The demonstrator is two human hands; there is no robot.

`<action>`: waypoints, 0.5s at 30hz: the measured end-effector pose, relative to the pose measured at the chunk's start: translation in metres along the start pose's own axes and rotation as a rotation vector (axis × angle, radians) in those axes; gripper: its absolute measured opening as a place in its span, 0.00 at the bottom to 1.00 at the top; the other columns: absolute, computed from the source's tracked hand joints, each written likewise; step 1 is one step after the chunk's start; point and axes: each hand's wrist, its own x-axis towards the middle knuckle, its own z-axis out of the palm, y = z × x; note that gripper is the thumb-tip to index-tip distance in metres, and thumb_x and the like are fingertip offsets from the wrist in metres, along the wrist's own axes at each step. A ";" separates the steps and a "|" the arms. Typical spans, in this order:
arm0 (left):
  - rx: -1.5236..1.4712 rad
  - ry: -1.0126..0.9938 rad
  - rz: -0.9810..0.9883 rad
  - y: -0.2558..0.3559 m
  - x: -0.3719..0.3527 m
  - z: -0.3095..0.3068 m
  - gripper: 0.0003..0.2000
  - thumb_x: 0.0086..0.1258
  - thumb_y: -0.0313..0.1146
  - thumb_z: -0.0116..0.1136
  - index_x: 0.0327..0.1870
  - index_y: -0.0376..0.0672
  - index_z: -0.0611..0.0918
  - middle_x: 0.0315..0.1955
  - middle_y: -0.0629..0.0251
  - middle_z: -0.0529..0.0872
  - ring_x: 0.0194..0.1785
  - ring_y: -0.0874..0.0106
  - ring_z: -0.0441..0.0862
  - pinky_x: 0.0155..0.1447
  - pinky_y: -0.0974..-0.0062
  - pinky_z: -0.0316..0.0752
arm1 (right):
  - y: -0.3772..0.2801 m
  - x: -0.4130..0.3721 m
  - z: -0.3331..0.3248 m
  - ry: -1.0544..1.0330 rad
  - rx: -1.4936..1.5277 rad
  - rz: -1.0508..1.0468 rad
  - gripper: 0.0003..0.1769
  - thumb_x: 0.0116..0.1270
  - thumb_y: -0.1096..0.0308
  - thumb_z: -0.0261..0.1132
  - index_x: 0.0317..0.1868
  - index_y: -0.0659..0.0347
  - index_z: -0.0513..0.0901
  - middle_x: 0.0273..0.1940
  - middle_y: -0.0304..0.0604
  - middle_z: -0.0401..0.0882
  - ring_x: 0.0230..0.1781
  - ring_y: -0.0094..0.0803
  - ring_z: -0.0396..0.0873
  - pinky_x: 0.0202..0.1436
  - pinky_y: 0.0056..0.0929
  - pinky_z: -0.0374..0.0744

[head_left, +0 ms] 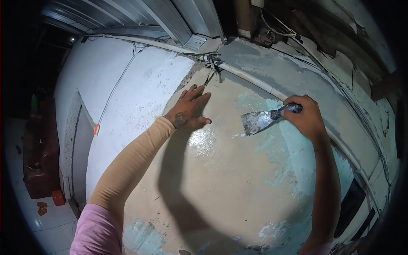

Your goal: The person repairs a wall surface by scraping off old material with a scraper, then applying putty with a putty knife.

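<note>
My right hand [304, 114] grips the dark handle of a putty knife [258, 122], its wide blade stained with paint and pointing left. The blade lies close over a wall [225, 170] of beige paint, beside patches of pale turquoise [293, 144] where the beige is gone. Fingers spread, my left hand [190, 108] rests at the upper part of the same wall, left of the blade and holding nothing. A tan sleeve covers that forearm, and its shadow falls down the wall.
A pale pipe [250, 78] with tied cables [210, 61] runs along the wall's top. Corrugated metal sheeting [119, 15] hangs overhead. At left are a white wall [140, 76], a doorway and a dark red piece of furniture [40, 148] on a tiled floor. More cables [340, 87] run at right.
</note>
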 end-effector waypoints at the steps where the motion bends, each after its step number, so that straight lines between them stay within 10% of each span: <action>1: -0.024 0.023 0.016 -0.007 -0.004 0.005 0.48 0.62 0.63 0.70 0.80 0.50 0.65 0.80 0.49 0.56 0.83 0.46 0.51 0.84 0.46 0.50 | 0.000 -0.005 -0.002 0.019 -0.061 -0.006 0.16 0.55 0.65 0.77 0.43 0.62 0.88 0.37 0.49 0.81 0.38 0.38 0.81 0.48 0.36 0.79; 15: -0.011 -0.102 0.018 -0.020 -0.021 -0.007 0.52 0.59 0.64 0.71 0.81 0.49 0.62 0.82 0.48 0.52 0.84 0.45 0.46 0.84 0.48 0.50 | -0.021 -0.002 -0.002 0.063 -0.289 0.014 0.20 0.57 0.65 0.80 0.46 0.63 0.84 0.47 0.52 0.73 0.44 0.42 0.80 0.50 0.40 0.81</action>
